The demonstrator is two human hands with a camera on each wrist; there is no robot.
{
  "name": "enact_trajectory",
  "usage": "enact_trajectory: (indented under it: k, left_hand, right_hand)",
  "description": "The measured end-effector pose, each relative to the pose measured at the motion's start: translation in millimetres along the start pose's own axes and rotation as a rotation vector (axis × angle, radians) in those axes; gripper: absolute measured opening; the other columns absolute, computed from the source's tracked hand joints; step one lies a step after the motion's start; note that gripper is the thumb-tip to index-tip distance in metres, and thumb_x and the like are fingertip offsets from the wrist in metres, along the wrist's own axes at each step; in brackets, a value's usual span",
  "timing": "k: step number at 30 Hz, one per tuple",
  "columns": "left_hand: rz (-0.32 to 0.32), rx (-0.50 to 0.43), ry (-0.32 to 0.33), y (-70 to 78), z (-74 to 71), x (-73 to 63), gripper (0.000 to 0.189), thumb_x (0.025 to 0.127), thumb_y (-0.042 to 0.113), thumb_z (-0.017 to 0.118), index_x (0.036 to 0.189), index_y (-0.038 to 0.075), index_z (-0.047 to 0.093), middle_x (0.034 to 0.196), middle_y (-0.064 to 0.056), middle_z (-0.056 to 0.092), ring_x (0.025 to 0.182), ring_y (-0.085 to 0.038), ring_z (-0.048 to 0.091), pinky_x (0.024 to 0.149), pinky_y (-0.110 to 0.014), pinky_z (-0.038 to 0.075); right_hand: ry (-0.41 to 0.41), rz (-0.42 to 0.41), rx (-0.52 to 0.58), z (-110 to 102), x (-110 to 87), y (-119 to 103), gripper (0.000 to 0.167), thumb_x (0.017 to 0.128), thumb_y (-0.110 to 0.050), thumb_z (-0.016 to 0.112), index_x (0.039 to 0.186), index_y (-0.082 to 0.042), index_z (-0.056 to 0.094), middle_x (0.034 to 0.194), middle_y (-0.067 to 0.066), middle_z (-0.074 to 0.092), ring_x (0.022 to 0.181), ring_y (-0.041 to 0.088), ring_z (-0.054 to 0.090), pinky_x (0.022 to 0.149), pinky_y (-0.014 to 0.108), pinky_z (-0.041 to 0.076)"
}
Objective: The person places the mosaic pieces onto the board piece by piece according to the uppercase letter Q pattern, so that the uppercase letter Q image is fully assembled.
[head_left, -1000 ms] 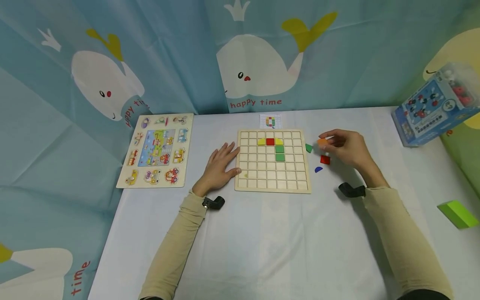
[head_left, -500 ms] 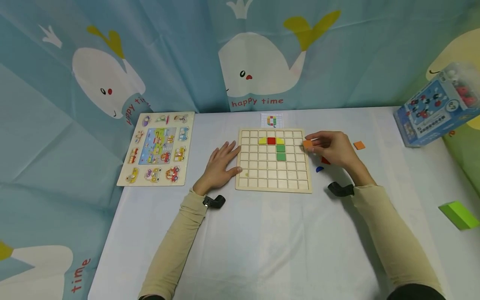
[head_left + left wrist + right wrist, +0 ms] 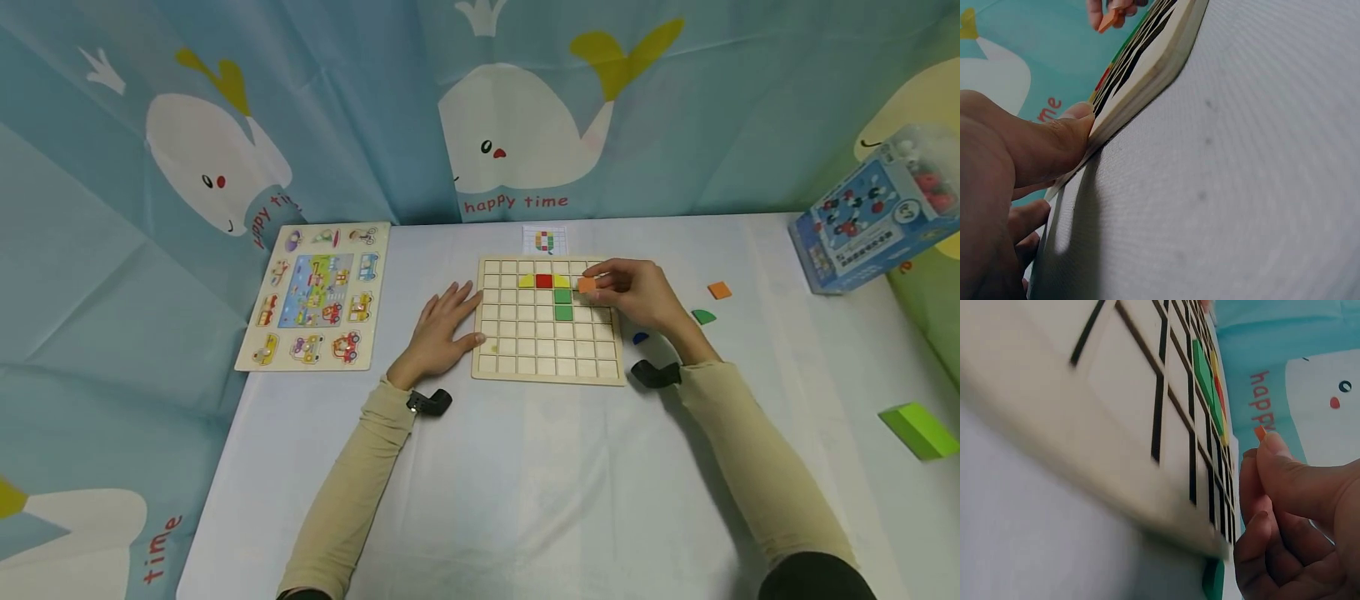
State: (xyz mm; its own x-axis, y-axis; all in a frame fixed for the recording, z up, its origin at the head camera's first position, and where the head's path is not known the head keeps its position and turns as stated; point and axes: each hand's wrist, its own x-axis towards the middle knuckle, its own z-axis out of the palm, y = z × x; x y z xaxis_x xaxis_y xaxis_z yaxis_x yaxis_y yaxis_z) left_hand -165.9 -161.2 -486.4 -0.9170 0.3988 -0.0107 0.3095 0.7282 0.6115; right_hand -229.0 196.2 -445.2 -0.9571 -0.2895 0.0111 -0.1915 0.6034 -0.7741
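A wooden grid board [image 3: 506, 350] lies on the white-covered table. My left hand [image 3: 438, 333] is spread at its left edge; in the left wrist view the thumb [image 3: 1063, 134] presses on the rim. Thumb and fingers of my right hand [image 3: 637, 292] pinch an orange square tile [image 3: 587, 285] above the board's upper right cells. Only a small corner of the orange tile [image 3: 1260, 432] shows in the right wrist view. On the board sit a red square [image 3: 543, 282] between yellow pieces [image 3: 527, 282] and two green squares [image 3: 562, 305] in a column below the right yellow one.
Right of the board lie a blue half-round piece [image 3: 640, 337], a green rounded piece [image 3: 703, 317] and another orange tile [image 3: 719, 290]. A pattern card [image 3: 545, 240] lies behind the board. A picture puzzle [image 3: 300, 360], blue box [image 3: 862, 217] and green block [image 3: 917, 430] stand farther out.
My right hand has carried the orange tile leftward from the loose pieces to over the board. The other orange tile and the green piece have come into sight. My left hand stays put.
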Motion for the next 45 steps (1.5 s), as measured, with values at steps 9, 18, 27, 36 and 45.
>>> enact_trajectory:
  k: [9,18,27,36,45]
  left_hand:
    - [-0.010,0.005,-0.005,-0.9,1.0,0.7,0.074,0.105,0.034,0.066,0.168,0.013,0.032,0.179,-0.007,0.018,0.168,-0.026,0.006,0.135,-0.051,-0.002]
    - [-0.006,-0.006,-0.006,-0.3,-0.3,0.3,0.075,0.105,0.034,0.066,0.168,0.013,0.033,0.179,-0.007,0.018,0.168,-0.027,0.006,0.135,-0.052,-0.002]
    - [0.000,-0.010,-0.003,-1.3,-0.4,0.1,0.074,0.105,0.034,0.066,0.168,0.012,0.033,0.179,-0.007,0.018,0.168,-0.027,0.007,0.135,-0.053,-0.002]
    - [-0.006,-0.004,-0.001,-1.8,0.8,1.3,0.074,0.105,0.035,0.065,0.168,0.013,0.033,0.179,-0.007,0.018,0.168,-0.028,0.007,0.135,-0.053,-0.002]
    - [-0.006,-0.003,0.001,-1.4,0.8,1.4,0.074,0.104,0.034,0.066,0.167,0.013,0.034,0.179,-0.007,0.019,0.168,-0.028,0.007,0.135,-0.052,-0.002]
  right_hand:
    - [-0.026,-0.083,0.023,15,10.0,-7,0.029,0.096,-0.005,0.078,0.125,-0.003,0.076,0.112,0.019,0.075,0.092,0.021,0.067,0.077,0.014,0.052]
    - [-0.048,-0.124,0.028,25,13.9,-14,0.030,0.095,-0.013,0.082,0.123,-0.003,0.077,0.107,0.019,0.077,0.092,0.023,0.070,0.078,0.017,0.052]
    - [-0.059,-0.120,0.013,35,21.8,-26,0.034,0.089,-0.015,0.088,0.118,-0.001,0.078,0.102,0.019,0.079,0.088,0.029,0.073,0.072,0.016,0.052]
    - [-0.087,-0.162,-0.031,46,27.9,-36,0.030,0.089,-0.012,0.087,0.116,0.001,0.079,0.099,0.019,0.080,0.087,0.031,0.073,0.070,0.020,0.048]
    - [-0.094,-0.177,-0.134,55,33.0,-39,0.031,0.087,-0.014,0.090,0.113,-0.001,0.081,0.104,0.018,0.075,0.090,0.032,0.067,0.080,0.041,0.052]
